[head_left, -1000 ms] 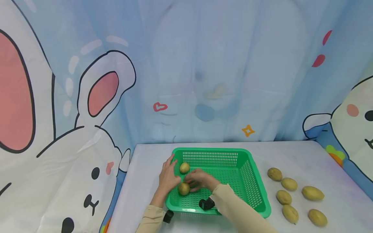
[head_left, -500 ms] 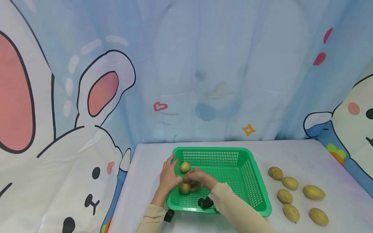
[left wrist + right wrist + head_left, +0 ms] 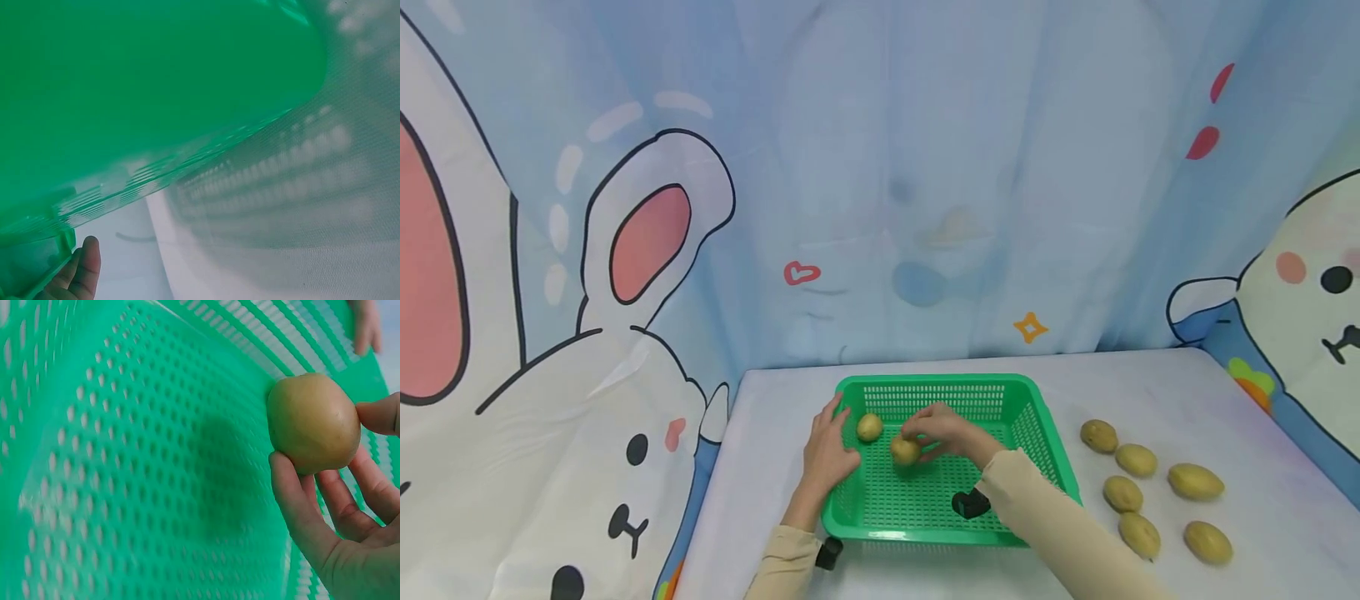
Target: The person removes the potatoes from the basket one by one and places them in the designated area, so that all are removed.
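Observation:
In the head view, a green plastic basket [image 3: 925, 537] with slotted walls sits on the table. My right hand [image 3: 943, 429] holds a potato [image 3: 905, 451] a little above the basket floor. The right wrist view shows the thumb and curled fingertips pinching this round potato [image 3: 314, 423], with its shadow on the mesh below. A second potato [image 3: 869, 427] lies inside near the left wall. My left hand [image 3: 827, 450] rests over the left rim, fingers extended and thumb toward the inside. In the left wrist view its fingertips [image 3: 87, 265] show beside the green wall.
Several loose potatoes [image 3: 1137, 460] lie on the white-covered table [image 3: 1022, 575] to the right of the basket. A cartoon-printed curtain [image 3: 955, 208] hangs behind the table. Black wrist cameras [image 3: 971, 503] are strapped to both wrists.
My right hand has lifted the potato from near the front left of the basket and moved it back and right. The left hand stays on the rim. The head view has shifted slightly.

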`<state>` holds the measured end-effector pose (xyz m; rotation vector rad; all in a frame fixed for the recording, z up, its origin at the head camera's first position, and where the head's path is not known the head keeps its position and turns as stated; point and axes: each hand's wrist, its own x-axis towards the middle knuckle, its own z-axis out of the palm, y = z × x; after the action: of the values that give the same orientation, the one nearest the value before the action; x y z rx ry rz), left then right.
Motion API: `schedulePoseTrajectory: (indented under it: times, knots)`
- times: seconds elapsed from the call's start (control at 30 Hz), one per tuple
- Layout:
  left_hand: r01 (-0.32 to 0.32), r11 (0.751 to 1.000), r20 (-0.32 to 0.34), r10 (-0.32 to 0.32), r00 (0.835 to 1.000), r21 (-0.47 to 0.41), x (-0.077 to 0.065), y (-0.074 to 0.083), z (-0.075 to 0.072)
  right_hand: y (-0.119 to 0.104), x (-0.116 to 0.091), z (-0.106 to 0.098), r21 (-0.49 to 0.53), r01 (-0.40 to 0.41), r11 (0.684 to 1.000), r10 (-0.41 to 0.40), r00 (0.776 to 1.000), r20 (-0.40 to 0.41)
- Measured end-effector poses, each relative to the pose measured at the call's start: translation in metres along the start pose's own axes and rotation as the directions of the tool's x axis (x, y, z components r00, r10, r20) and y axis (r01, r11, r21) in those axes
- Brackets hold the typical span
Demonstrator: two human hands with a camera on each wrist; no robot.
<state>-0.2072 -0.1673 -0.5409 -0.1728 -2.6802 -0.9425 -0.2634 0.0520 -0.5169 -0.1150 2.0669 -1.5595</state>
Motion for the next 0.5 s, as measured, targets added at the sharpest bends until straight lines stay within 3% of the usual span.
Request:
schedulePoseTrajectory:
  times: [0.5]
  knots:
    - [0.014,1.0,0.01,-0.014,1.0,-0.02,0.001,0.001,0.001,-0.024,-0.03,-0.122,0.023,0.067,0.997,-0.065,0.995,-0.08]
